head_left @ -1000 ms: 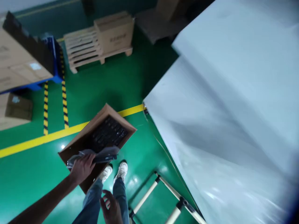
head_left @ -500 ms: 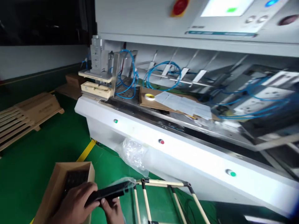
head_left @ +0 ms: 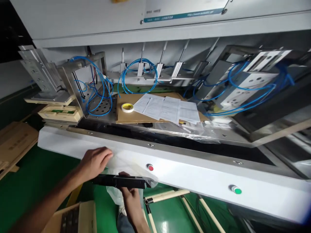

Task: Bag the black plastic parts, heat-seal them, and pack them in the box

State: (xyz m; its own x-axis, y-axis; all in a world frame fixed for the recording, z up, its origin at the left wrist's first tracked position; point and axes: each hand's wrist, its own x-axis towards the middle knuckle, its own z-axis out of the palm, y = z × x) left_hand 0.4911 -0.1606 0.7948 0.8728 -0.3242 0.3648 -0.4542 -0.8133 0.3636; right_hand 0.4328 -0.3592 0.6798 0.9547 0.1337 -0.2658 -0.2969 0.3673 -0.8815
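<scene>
My right hand (head_left: 132, 202) grips a long black plastic part (head_left: 121, 182) from below, thumb in front and fingers behind it. The part lies nearly level before the white machine front. Above its left end is my left hand (head_left: 96, 163), fingers closed in a pinch at the edge of thin clear plastic film (head_left: 128, 168). That film spreads from my left fingertips to the part's right end, where it wraps the tip. Below left stands an open cardboard box (head_left: 87, 216) with several dark parts inside.
The machine's white front panel (head_left: 189, 176) carries a red button (head_left: 150, 167) and a green button (head_left: 236, 190). On its bed lie papers (head_left: 159, 108), a tape roll (head_left: 127, 107) and cardboard. A pipe frame (head_left: 167, 195) stands below. Blue hoses (head_left: 123, 82) loop behind.
My left hand has let go of the black part and risen to pinch the film. The part has moved up, held by my right hand. The view has turned right and closer to the machine.
</scene>
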